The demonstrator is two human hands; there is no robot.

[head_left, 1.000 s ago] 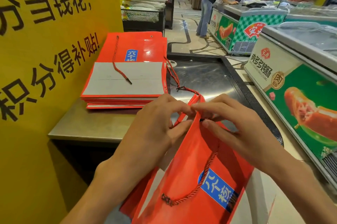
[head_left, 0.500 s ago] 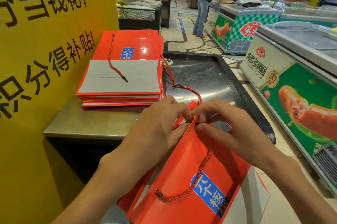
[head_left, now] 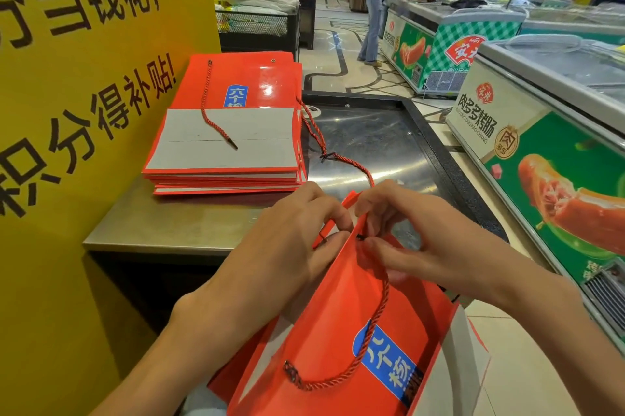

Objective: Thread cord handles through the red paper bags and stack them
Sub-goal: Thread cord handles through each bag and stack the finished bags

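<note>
Both hands pinch twisted cord.

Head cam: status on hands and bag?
Left hand pinching red bag top edge. Right hand pinching cord tip at the hole. Stack waiting on counter. Nothing in the way.

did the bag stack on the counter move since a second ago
No. The stack lies at the same spot against the yellow wall on the counter.
</note>
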